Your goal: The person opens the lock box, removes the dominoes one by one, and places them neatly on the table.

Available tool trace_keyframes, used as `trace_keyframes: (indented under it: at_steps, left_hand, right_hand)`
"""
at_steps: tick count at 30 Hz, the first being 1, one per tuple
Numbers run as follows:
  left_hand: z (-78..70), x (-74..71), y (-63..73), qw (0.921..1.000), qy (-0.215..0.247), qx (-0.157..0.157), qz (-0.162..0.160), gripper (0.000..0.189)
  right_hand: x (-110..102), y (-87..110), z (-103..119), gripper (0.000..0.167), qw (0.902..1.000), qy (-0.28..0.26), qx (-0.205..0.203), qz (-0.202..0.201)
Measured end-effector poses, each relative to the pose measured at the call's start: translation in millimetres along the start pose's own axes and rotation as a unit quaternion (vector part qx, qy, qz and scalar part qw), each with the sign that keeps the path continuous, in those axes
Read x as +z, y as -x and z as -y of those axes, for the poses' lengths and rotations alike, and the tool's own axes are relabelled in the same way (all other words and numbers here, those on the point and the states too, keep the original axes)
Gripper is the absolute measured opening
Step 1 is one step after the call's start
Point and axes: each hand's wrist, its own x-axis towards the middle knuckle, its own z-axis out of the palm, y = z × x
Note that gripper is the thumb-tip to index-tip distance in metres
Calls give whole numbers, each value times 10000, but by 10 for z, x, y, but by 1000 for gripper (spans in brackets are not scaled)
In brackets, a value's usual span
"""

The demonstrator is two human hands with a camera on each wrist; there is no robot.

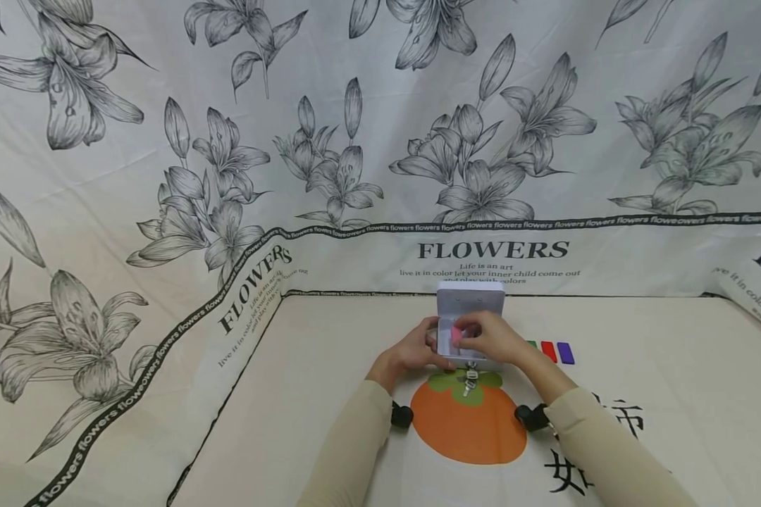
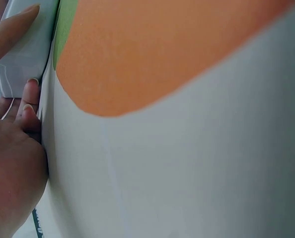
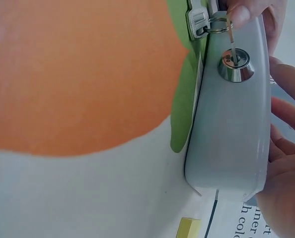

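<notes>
A small pale-grey metal lockbox (image 1: 472, 303) stands with its lid raised, between the two hands. My left hand (image 1: 418, 348) grips its left side, the thumb lying across the front wall in the left wrist view. With thumb and fingers, my right hand (image 1: 491, 338) pinches a pink block (image 1: 456, 335) over the opening of the box. A round lock (image 3: 237, 72) on the front wall has a key (image 3: 232, 37) in it, and a second key (image 3: 198, 20) hangs from the same ring. The right hand hides part of the box's inside.
Green (image 1: 532, 345), red (image 1: 548, 351) and purple (image 1: 566, 353) blocks lie in a row right of the box. A yellow block (image 3: 188, 228) shows in the right wrist view. The cloth bears a printed orange persimmon (image 1: 469, 429); a flowered curtain (image 1: 355, 260) stands behind.
</notes>
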Motion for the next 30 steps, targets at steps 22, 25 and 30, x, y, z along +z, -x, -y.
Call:
trace_keyframes:
  at_steps: [22,25,30]
  left_hand:
    - [0,4,-4,10000,31,-10,-18,98]
    - [-2,6,-3,10000,35,-19,-32,98]
    - [11,1,-14,10000,59,-65,-46,98]
  right_hand:
    - [-167,238,120,37,9993,-87,246,-257]
    - [-207,289,130,36,9994,62,208,-264]
    - [-281,365,129,34,9994,160,157,-270]
